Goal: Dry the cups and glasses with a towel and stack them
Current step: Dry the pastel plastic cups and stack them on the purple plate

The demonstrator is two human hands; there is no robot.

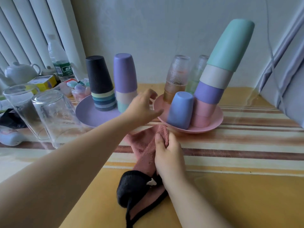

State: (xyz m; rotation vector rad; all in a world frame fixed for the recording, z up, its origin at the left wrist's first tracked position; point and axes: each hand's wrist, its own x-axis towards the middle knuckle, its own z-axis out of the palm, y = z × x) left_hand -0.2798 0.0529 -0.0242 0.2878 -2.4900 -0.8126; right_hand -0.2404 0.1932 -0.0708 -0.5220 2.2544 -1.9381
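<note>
My right hand (166,153) grips a pink towel (144,145) with a black end, lying on the table. My left hand (143,107) reaches forward, fingers loosely spread and holding nothing, between the purple plate (87,116) and the pink plate (213,124). On the pink plate stand an upside-down blue cup (180,109), a tall leaning stack of cups (218,74) topped by a teal one, and stacked textured glasses (176,76). The purple plate holds a dark ribbed stack of cups (100,83) and a purple-topped stack (125,79).
Two clear glasses (47,116) stand upside down at the left. Behind them are a white teapot (20,73), a water bottle (59,61), a yellow box (43,82) and small clutter. A wall is behind, a grey fabric edge at the right.
</note>
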